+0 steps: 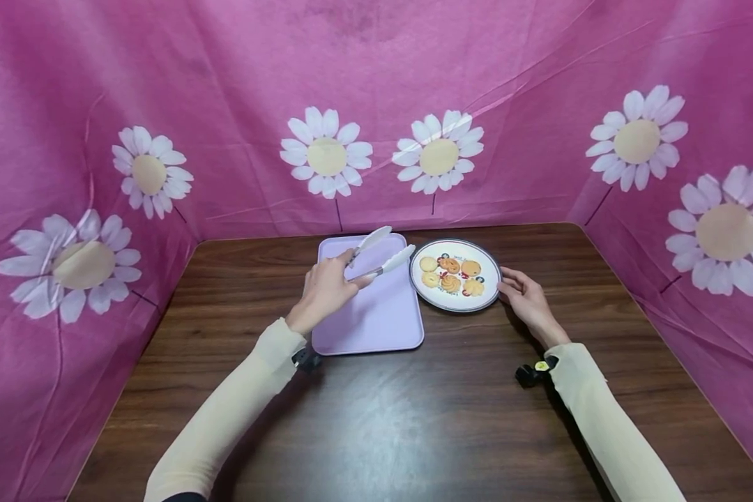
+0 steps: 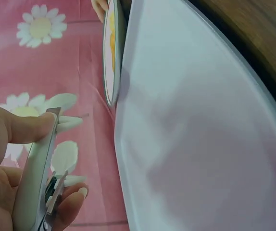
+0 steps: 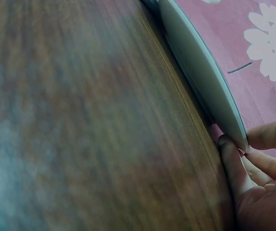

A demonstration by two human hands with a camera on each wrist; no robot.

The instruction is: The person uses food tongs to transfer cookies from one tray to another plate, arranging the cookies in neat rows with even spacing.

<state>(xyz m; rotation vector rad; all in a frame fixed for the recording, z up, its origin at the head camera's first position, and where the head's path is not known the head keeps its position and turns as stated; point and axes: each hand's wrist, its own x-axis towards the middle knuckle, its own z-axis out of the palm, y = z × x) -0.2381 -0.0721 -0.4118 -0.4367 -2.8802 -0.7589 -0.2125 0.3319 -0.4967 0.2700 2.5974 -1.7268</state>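
Observation:
My left hand [image 1: 325,289] holds a pair of tongs [image 1: 389,264] with white tips over the lilac tray [image 1: 376,324]. The tips are spread apart with nothing between them, pointing toward the plate. In the left wrist view, thumb and fingers lie on opposite arms of the tongs [image 2: 33,178]. To the tray's right is a round white plate [image 1: 491,268] with a dark rim line, bearing several round cookies [image 1: 450,283]. My right hand [image 1: 528,305] pinches the plate's right edge. In the right wrist view, fingers sit above and below the rim of the plate [image 3: 205,72].
The tray and plate are side by side near the back of a brown wooden table [image 1: 376,418]. A pink cloth [image 1: 376,63] printed with large white daisies hangs behind the table and along both sides.

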